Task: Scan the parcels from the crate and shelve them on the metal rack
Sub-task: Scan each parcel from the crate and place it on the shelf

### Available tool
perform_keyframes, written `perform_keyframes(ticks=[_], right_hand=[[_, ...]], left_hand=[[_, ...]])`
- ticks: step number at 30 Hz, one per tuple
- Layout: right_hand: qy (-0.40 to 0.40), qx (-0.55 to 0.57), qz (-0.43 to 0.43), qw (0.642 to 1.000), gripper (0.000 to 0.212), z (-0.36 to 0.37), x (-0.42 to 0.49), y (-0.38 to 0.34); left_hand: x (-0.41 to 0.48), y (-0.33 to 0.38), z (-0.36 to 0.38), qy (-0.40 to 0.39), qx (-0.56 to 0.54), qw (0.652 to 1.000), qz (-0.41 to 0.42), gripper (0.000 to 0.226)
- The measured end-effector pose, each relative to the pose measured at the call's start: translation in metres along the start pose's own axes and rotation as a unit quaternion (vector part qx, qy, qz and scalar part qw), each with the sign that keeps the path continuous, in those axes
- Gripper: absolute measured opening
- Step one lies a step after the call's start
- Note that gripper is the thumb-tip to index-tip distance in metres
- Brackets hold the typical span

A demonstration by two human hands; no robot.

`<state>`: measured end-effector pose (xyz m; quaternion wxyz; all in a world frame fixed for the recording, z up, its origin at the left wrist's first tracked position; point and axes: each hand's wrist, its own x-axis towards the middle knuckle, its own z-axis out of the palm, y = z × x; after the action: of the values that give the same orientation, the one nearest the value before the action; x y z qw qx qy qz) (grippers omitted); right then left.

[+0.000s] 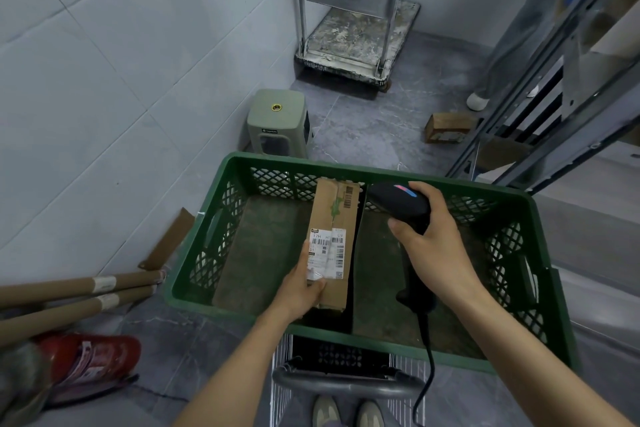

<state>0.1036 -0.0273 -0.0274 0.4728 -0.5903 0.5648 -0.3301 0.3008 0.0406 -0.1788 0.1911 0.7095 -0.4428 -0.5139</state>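
At a cart's grey handle (346, 383), a black cord (427, 357) trails down from the scanner (398, 204) gripped in a worker's right hand (433, 239), its head angled toward the parcel (332, 218). The parcel is a long, narrow cardboard box, and the left hand (301, 291) clamps it by its near end above the green crate (381, 174). That one-handed hold at the very end looks the weak point — a slackened thumb could let the far end tip and the box drop back into the crate. The white label (327, 253) is glossy and wraps over an edge, so glare or the crease may spoil a read. The thumb also sits at the label's lower corner, close to covering print. The dangling cord could catch on the crate's rim or the handle on a turn toward the rack. The crate is stiff, lattice-walled plastic with a scuffed, dusty floor. The box is matte, taped along its top seam, with a second barcode at its far end. Beyond, to the right, the metal rack (571, 80) rises in grey slotted steel.
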Motion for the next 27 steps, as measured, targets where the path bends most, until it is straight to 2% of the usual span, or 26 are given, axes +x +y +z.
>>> perform_keyframes(ticks=[14,27], right_hand=[[0.011,0.000,-0.011,1.000,0.050,-0.006,-0.011,-0.004],[-0.016,0.012,0.014,1.000,0.051,0.015,-0.008,0.004]], left_hand=[[-0.006,0.006,0.004,0.019,0.008,1.000,-0.001,0.078],[-0.012,-0.002,-0.003,0.090,0.015,0.995,-0.039,0.075]])
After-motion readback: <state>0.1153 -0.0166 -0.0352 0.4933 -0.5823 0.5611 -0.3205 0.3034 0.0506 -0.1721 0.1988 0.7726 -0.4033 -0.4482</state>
